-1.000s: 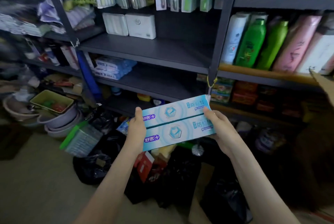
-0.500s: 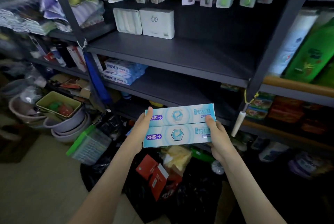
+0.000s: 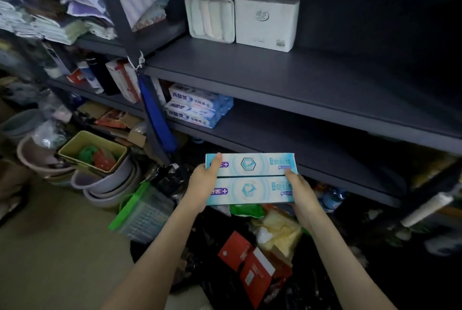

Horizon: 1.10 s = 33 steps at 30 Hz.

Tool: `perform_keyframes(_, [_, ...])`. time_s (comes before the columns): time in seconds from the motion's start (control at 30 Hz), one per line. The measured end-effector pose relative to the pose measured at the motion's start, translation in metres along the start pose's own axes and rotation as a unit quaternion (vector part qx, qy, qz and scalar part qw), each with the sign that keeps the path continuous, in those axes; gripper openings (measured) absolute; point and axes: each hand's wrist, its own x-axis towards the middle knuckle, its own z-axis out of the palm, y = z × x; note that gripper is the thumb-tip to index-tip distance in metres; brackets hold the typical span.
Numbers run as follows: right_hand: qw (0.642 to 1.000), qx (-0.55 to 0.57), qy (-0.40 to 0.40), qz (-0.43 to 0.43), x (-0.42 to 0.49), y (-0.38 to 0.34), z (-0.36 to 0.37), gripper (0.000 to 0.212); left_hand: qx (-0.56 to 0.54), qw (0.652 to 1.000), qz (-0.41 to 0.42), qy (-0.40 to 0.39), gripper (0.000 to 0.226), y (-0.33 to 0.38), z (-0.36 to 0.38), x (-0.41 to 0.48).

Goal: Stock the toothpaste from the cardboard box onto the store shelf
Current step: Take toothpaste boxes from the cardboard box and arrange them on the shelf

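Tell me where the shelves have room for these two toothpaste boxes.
Bare: lower shelf right of the stacked toothpaste; upper shelf before and right of the white packs. Crowded: left bay shelves and the floor below.

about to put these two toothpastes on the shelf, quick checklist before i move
1. Grip: left hand and right hand hold the toothpaste boxes by their ends: ok.
2. Boxes side by side, edges flush: ok.
3. Bare room on the shelf right of the stack: ok.
4. Way in: nothing between the boxes and the shelf's front edge: ok.
5. Headroom under the upper shelf: ok, the stack stands three high.
6. Stock left in the cardboard box: cannot tell, out of view.
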Motion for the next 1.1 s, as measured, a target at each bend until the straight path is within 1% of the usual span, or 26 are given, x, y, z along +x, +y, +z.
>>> perform_keyframes(0.1, [0.998, 0.021, 0.058, -0.022, 0.024, 0.010, 0.042, 0.038, 0.040, 0.998, 0.018, -0.039, 0.056, 0.007, -0.017, 0.058])
perform_keyframes(0.2, [0.994, 0.035, 0.092, -0.037, 0.043, 0.016, 0.072, 0.035, 0.097, 0.991, 0.051, -0.072, 0.054, 0.012, -0.025, 0.111])
perform_keyframes(0.3, [0.991, 0.005, 0.111, -0.067, 0.063, 0.021, 0.082, 0.033, 0.084, 0.990, 0.067, -0.090, 0.058, 0.012, -0.022, 0.150])
perform_keyframes(0.4, [0.987, -0.006, 0.126, -0.102, 0.086, 0.024, 0.077, 0.032, 0.057, 0.988, 0.088, -0.109, 0.044, 0.009, -0.007, 0.182])
perform_keyframes(0.5, [0.984, -0.016, 0.132, -0.123, 0.111, 0.026, 0.065, 0.030, 0.041, 0.984, 0.131, -0.110, 0.040, 0.007, 0.013, 0.203])
perform_keyframes(0.6, [0.979, -0.040, 0.122, -0.160, 0.136, 0.025, 0.049, 0.028, 0.014, 0.979, 0.159, -0.128, 0.038, 0.009, 0.033, 0.221])
perform_keyframes(0.7, [0.976, -0.044, 0.108, -0.186, 0.162, 0.021, 0.034, 0.022, 0.023, 0.967, 0.222, -0.124, 0.037, 0.013, 0.053, 0.241])
perform_keyframes(0.77, [0.975, -0.043, 0.095, -0.197, 0.182, 0.019, 0.024, 0.021, 0.024, 0.957, 0.266, -0.111, 0.032, 0.012, 0.065, 0.252])
perform_keyframes(0.83, [0.974, -0.051, 0.072, -0.209, 0.200, 0.017, 0.015, 0.025, -0.004, 0.948, 0.301, -0.099, 0.026, 0.009, 0.075, 0.263])
perform_keyframes(0.9, [0.970, -0.064, 0.052, -0.228, 0.215, 0.012, 0.009, 0.041, -0.037, 0.939, 0.330, -0.086, 0.021, 0.005, 0.084, 0.274])
perform_keyframes(0.97, [0.962, -0.068, 0.054, -0.259, 0.229, 0.004, 0.005, 0.056, -0.053, 0.932, 0.350, -0.082, 0.019, 0.002, 0.092, 0.286])
perform_keyframes(1.0, [0.956, -0.076, 0.062, -0.277, 0.236, -0.001, 0.004, 0.056, -0.059, 0.929, 0.357, -0.082, 0.018, 0.002, 0.096, 0.292])
perform_keyframes(1.03, [0.950, -0.091, 0.068, -0.292, 0.242, -0.005, 0.004, 0.049, -0.059, 0.926, 0.365, -0.079, 0.017, 0.002, 0.101, 0.299])
perform_keyframes(1.1, [0.941, -0.111, 0.078, -0.311, 0.253, -0.012, 0.003, 0.026, -0.036, 0.920, 0.381, -0.078, 0.016, 0.004, 0.109, 0.311])
